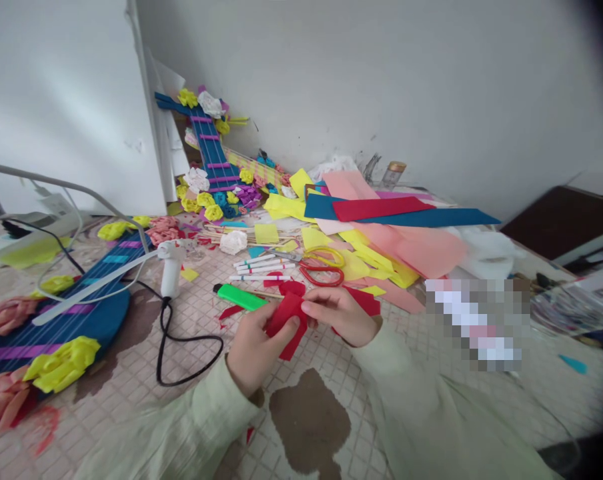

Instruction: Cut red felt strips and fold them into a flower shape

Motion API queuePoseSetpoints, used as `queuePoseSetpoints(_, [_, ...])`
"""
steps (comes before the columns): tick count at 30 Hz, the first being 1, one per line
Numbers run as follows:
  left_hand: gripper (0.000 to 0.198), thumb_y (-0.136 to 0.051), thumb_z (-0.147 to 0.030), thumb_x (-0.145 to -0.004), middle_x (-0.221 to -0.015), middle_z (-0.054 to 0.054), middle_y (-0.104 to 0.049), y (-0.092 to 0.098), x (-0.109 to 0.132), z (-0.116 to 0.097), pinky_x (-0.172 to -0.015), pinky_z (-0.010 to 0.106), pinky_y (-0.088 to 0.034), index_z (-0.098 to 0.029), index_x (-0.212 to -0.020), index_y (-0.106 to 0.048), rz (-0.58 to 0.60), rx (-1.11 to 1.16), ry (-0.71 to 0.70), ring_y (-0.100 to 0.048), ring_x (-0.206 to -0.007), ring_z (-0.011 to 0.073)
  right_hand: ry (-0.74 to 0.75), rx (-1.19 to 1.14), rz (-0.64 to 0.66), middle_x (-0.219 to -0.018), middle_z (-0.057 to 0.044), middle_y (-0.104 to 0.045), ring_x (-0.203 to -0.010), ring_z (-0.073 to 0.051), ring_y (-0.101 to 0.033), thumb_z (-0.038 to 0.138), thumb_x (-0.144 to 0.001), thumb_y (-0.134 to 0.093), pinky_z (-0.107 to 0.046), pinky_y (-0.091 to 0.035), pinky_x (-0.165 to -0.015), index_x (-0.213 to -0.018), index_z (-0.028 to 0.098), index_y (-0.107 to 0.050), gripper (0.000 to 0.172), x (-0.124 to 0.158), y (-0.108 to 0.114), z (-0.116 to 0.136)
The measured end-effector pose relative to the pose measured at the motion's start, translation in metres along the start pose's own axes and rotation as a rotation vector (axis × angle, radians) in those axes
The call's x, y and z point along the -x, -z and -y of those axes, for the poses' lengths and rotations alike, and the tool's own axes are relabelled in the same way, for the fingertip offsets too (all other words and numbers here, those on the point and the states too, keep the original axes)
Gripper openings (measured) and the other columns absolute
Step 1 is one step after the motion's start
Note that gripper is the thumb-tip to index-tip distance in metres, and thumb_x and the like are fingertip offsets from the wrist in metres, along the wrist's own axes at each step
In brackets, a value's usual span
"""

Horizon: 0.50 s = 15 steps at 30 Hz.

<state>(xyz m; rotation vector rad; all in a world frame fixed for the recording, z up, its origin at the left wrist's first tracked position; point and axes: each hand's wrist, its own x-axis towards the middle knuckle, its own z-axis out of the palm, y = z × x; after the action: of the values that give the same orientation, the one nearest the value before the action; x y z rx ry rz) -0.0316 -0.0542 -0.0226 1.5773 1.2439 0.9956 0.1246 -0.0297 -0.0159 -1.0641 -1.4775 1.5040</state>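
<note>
Low in the middle of the view, my left hand (pixel 251 347) and my right hand (pixel 339 313) are both closed on a folded piece of red paper (pixel 286 323). The left thumb presses onto the paper's front. The right fingers pinch its upper right edge. More red paper scraps (pixel 364 300) lie just behind my right hand. A green lighter-like object (pixel 240 297) lies on the floor just beyond my left hand.
A white glue gun (pixel 171 267) with a black cord (pixel 181 347) stands to the left. Scissors (pixel 321 263), markers (pixel 259 267) and coloured paper sheets (pixel 406 227) lie beyond. Paper-flower guitars sit at left (pixel 56 320) and against the wall (pixel 211 153).
</note>
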Motion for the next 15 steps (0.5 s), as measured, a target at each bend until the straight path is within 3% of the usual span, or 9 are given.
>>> queuePoseSetpoints(6, [0.017, -0.055, -0.029, -0.069, -0.065, 0.001, -0.059, -0.0007, 0.0003, -0.0034, -0.053, 0.022, -0.043, -0.014, -0.073, -0.058, 0.005, 0.032, -0.008, -0.053, -0.059, 0.0135, -0.002, 0.032, 0.008, -0.058, 0.001, -0.052, -0.051, -0.008, -0.045, 0.032, -0.066, -0.06, -0.021, -0.037, -0.049, -0.068, 0.014, -0.057, 0.019, 0.0009, 0.0008, 0.0011])
queuePoseSetpoints(15, [0.02, -0.054, -0.032, -0.07, -0.065, 0.002, -0.059, -0.0011, 0.0004, -0.0022, -0.048, 0.021, -0.041, -0.013, -0.075, -0.06, 0.004, 0.087, 0.008, -0.052, -0.056, 0.0129, -0.015, 0.039, -0.002, -0.06, 0.002, -0.052, -0.052, -0.007, -0.045, 0.03, -0.063, -0.062, -0.021, -0.036, -0.05, -0.068, 0.014, -0.057, 0.018, 0.0006, 0.002, -0.0004])
